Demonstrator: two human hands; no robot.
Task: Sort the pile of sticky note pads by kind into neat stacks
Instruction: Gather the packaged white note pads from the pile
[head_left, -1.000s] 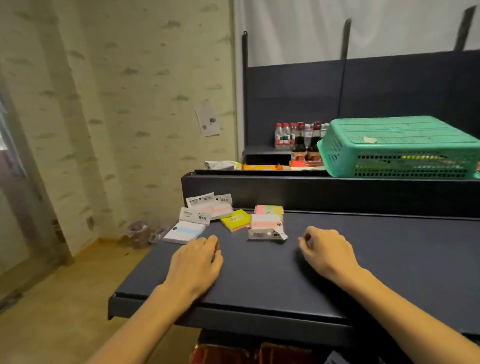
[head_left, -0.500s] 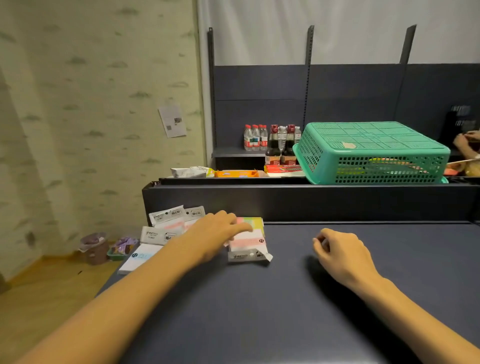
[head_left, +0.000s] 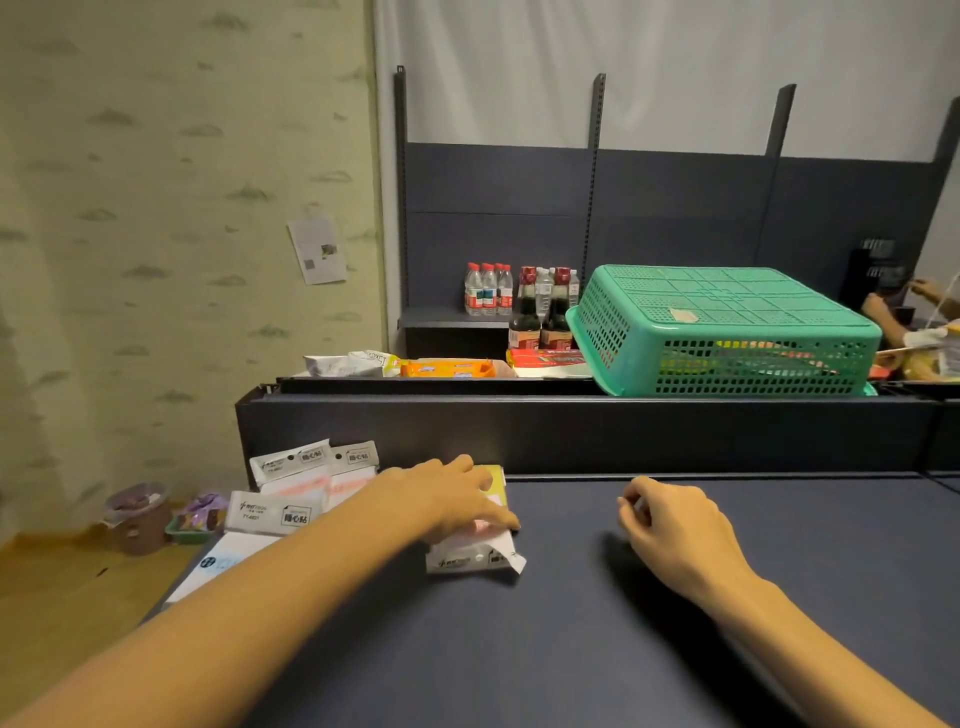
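Observation:
Several sticky note pads lie at the far left of the dark table (head_left: 571, 649). Two white-labelled pink packs (head_left: 311, 467) sit at the back, and a third pack (head_left: 270, 514) lies on a pale blue pad (head_left: 223, 564) at the table's left edge. My left hand (head_left: 447, 496) lies palm down with its fingers stretched over a wrapped pink pad (head_left: 475, 556), and a yellow pad (head_left: 496, 478) peeks out behind it. Whether the fingers grip the pad is hidden. My right hand (head_left: 670, 525) rests on the table to the right, loosely curled, with nothing visible in it.
A raised dark ledge (head_left: 571, 431) runs behind the pads. Beyond it are an upturned green basket (head_left: 722, 327), bottles (head_left: 540, 312) and snack packs (head_left: 447, 368). A small bin (head_left: 137, 514) stands on the floor at left. Another person's hands (head_left: 930, 291) show at far right.
My left hand has reached forward from the table's near edge onto the pink pad. The right hand stays curled in place. The view has shifted left and closer.

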